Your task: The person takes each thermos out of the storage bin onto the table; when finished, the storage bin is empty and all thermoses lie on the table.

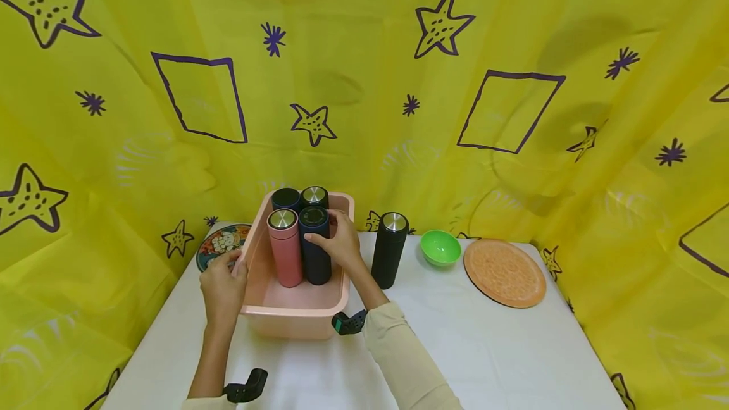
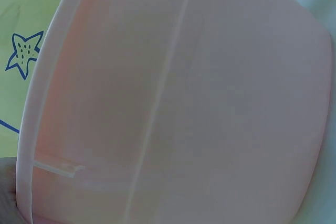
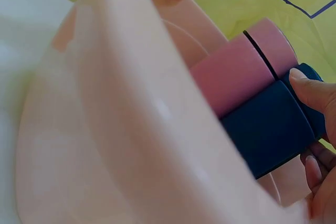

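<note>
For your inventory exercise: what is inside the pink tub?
Four flasks stand in the tub: one pink, three dark, the right hand gripping one. The floor beneath them is hidden.

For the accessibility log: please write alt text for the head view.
A right hand grips a navy flask standing beside a pink flask in a pink tub, whose rim the left hand holds. A black flask stands outside on the white table.
</note>
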